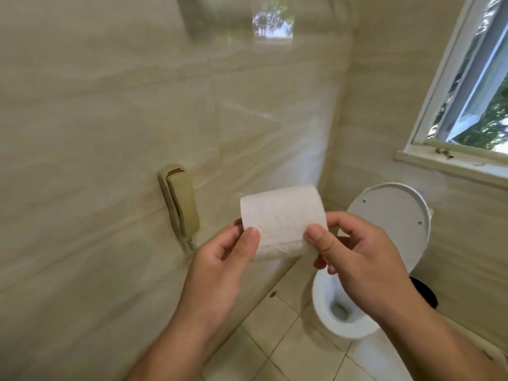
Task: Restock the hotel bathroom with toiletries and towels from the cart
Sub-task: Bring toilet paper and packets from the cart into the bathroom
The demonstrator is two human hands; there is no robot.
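A white toilet paper roll (283, 215) is held up in front of the beige wall, lying sideways. My left hand (220, 265) pinches its left end between thumb and fingers. On the right end, my right hand (362, 257) pinches the loose edge of the paper with thumb on the front. The roll's lower part is hidden behind both thumbs. No holder for the roll shows in view.
A beige wall phone (180, 202) hangs on the tiled wall left of the roll. A white toilet (341, 317) with its lid (393, 215) raised stands at lower right, a dark bin (424, 291) behind it. A window (472, 86) is at upper right.
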